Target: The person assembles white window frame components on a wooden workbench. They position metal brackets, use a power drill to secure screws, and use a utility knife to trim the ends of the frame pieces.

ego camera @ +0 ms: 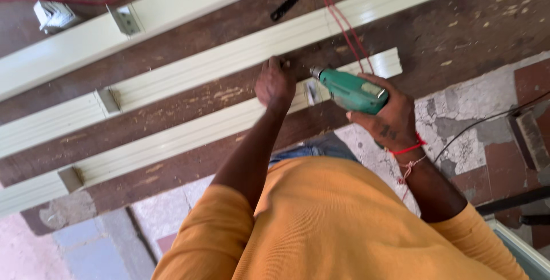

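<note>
Packages, labels, signs and screens in the head view. One label shows: a small pale rectangular plate (372,90) on the side of the green drill (349,90), light grey-white against the green housing, its face too small to read. One possible package: a small white boxy item (53,15) lying on the brown worktop (189,102) at upper left, just beside the end of a cream profile; whether it is a carton or a fitting cannot be told. No signs or screens appear.
</note>
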